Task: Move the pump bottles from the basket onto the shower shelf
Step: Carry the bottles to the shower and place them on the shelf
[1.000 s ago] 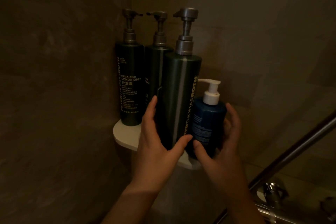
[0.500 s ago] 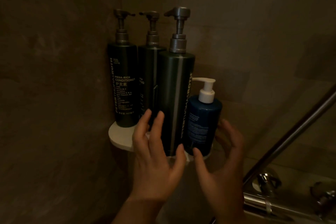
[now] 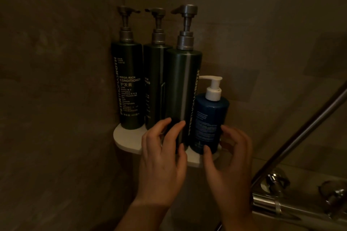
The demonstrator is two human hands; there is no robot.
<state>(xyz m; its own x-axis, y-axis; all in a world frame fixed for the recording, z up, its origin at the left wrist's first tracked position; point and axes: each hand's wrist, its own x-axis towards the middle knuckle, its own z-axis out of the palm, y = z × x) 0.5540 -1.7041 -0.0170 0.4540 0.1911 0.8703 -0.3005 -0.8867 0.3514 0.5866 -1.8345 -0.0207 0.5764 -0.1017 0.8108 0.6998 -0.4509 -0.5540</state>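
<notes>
Three tall dark green pump bottles stand upright on the white corner shelf (image 3: pixel 125 139): a conditioner bottle (image 3: pixel 129 90) at the left, a second one (image 3: pixel 154 84) behind, and a third (image 3: pixel 183 90) in front. A short blue pump bottle (image 3: pixel 210 118) with a white pump stands at the shelf's right end. My left hand (image 3: pixel 163 165) hovers with fingers apart at the base of the front tall bottle. My right hand (image 3: pixel 231 165) loosely cups the blue bottle's base, thumb in front and fingers to its right. Neither hand grips. No basket is in view.
Dark tiled walls meet in the corner behind the shelf. A slanted metal bar (image 3: pixel 300 137) rises at the right. Chrome shower mixer fittings (image 3: pixel 277 200) sit at the lower right, below the shelf.
One second ago both hands gripped the front tall bottle and the blue bottle. They have since let go and drawn back slightly. The bottles stay standing on the shelf.
</notes>
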